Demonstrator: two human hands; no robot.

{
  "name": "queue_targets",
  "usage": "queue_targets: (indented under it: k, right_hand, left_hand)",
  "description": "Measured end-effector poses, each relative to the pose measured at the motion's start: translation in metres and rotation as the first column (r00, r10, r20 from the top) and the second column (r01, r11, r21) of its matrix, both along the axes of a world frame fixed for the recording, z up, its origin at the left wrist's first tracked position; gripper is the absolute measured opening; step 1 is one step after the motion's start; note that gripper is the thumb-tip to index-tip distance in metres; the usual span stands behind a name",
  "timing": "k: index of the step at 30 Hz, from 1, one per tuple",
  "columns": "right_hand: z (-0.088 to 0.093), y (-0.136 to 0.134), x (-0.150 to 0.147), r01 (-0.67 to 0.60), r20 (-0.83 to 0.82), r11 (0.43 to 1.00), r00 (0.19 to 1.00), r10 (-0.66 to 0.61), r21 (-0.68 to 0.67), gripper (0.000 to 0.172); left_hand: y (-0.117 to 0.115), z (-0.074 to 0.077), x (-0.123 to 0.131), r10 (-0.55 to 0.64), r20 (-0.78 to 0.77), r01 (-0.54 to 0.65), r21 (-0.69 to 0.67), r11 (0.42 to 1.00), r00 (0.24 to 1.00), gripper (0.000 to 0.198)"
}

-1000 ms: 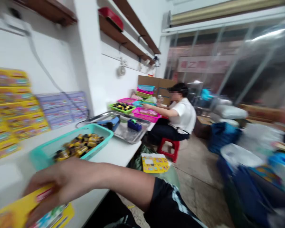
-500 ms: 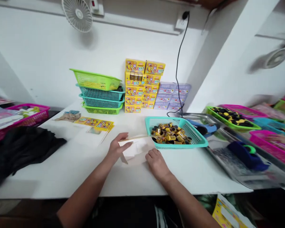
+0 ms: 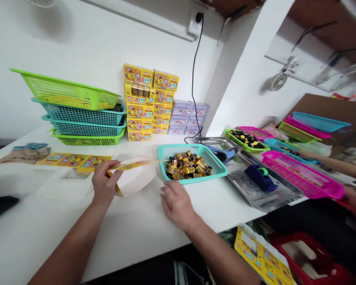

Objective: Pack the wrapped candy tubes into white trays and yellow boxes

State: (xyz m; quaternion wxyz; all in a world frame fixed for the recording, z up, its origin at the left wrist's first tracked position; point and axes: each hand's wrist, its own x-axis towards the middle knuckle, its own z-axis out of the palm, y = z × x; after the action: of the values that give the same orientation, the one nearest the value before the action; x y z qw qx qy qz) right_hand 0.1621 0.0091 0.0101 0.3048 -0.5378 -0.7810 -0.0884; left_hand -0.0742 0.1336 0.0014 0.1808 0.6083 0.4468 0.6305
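Note:
My left hand (image 3: 104,183) is closed on a flat, unfolded yellow-and-white carton (image 3: 133,176), holding it tilted above the white table (image 3: 130,233). My right hand (image 3: 175,204) hovers just right of the carton, palm down and fingers loosely spread, with nothing in it. Right behind that hand sits a teal basket (image 3: 192,174) filled with several small yellow-and-black rolls (image 3: 186,165).
Stacked green and teal baskets (image 3: 77,113) and piled yellow boxes (image 3: 148,103) stand by the wall. Flat yellow cards (image 3: 74,160) lie at left. A metal tray (image 3: 255,186) with a blue tool is at right, then pink and green baskets. Another person's arm (image 3: 329,166) reaches in at the far right.
The view swung from the room back to the table. My left hand lifted the carton off the table and moved left; my right hand came off it.

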Motion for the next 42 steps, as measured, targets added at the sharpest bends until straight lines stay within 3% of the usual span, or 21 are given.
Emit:
queue_targets:
  k: [2, 4, 5, 8, 10, 12, 16, 21, 27, 29, 31, 32, 33, 35, 38, 42]
  right_hand:
    - [0.019, 0.017, 0.035, 0.22, 0.023, 0.975, 0.975, -0.219, -0.037, 0.021]
    - [0.036, 0.042, 0.073, 0.479, 0.192, 0.854, 0.874, -0.446, -0.203, 0.022]
    - [0.042, 0.055, 0.09, 0.531, 0.315, 0.783, 0.841, -0.44, -0.324, 0.023]
    - [0.045, 0.089, 0.121, 0.525, 0.443, 0.702, 0.837, -0.322, -0.481, 0.033]
    - [0.041, 0.101, 0.124, 0.51, 0.465, 0.696, 0.841, -0.278, -0.506, 0.037]
    - [0.037, 0.105, 0.12, 0.508, 0.482, 0.702, 0.836, -0.262, -0.5, 0.037]
    - [0.035, 0.106, 0.099, 0.397, 0.462, 0.792, 0.871, -0.165, -0.465, 0.028]
    - [0.03, 0.117, 0.064, 0.186, 0.446, 0.868, 0.894, 0.045, -0.461, 0.05]
    - [0.029, 0.131, 0.058, 0.094, 0.394, 0.871, 0.911, 0.119, -0.481, 0.027]
    - [0.033, 0.128, 0.063, 0.074, 0.286, 0.887, 0.956, 0.067, -0.455, 0.026]
    - [0.037, 0.117, 0.065, -0.014, -0.063, 0.883, 0.998, -0.017, -0.469, 0.03]
    - [0.039, 0.109, 0.063, -0.096, -0.294, 0.865, 0.954, -0.062, -0.492, 0.033]
    - [0.04, 0.1, 0.059, -0.191, -0.504, 0.84, 0.856, -0.111, -0.509, 0.036]
    - [0.043, 0.084, 0.048, -0.353, -0.74, 0.787, 0.646, -0.186, -0.506, 0.039]
    - [0.045, 0.071, 0.03, -0.458, -0.856, 0.769, 0.471, -0.214, -0.445, 0.035]
    - [0.045, 0.072, 0.021, -0.519, -0.906, 0.758, 0.355, -0.23, -0.396, 0.046]
  left_hand:
    - [0.017, -0.012, 0.002, 0.0, 0.046, 0.004, -0.076, 0.997, 0.999, 0.029]
    - [0.025, -0.024, 0.005, -0.027, 0.069, 0.033, -0.09, 0.995, 0.997, 0.032]
    - [0.026, -0.028, 0.007, -0.046, 0.054, 0.049, -0.063, 0.997, 0.997, 0.033]
    - [0.022, -0.031, 0.007, -0.105, 0.024, 0.105, -0.002, 0.994, 0.994, 0.034]
    - [0.018, -0.028, 0.005, -0.141, 0.129, 0.153, -0.084, 0.985, 0.982, 0.036]
    - [0.016, -0.025, 0.002, -0.141, 0.339, 0.22, -0.205, 0.954, 0.93, 0.039]
    - [0.016, -0.019, 0.003, -0.108, 0.638, 0.345, -0.259, 0.902, 0.762, 0.04]
    - [0.014, -0.012, 0.008, -0.138, 0.664, 0.408, -0.271, 0.872, 0.735, 0.04]
    - [0.009, -0.011, 0.009, -0.188, 0.641, 0.415, -0.223, 0.882, 0.744, 0.053]
    - [0.008, -0.011, 0.008, -0.194, 0.622, 0.398, -0.206, 0.894, 0.758, 0.051]
    - [0.007, -0.01, 0.008, -0.186, 0.608, 0.385, -0.215, 0.898, 0.772, 0.049]
    - [0.007, -0.01, 0.008, -0.178, 0.604, 0.382, -0.226, 0.896, 0.776, 0.049]
    - [0.006, -0.009, 0.009, -0.173, 0.603, 0.381, -0.236, 0.894, 0.779, 0.048]
    - [0.006, -0.009, 0.01, -0.175, 0.603, 0.392, -0.25, 0.885, 0.778, 0.047]
    - [0.004, -0.008, 0.011, -0.186, 0.602, 0.41, -0.259, 0.875, 0.777, 0.049]
    - [0.001, -0.008, 0.01, -0.167, 0.599, 0.398, -0.276, 0.875, 0.783, 0.052]
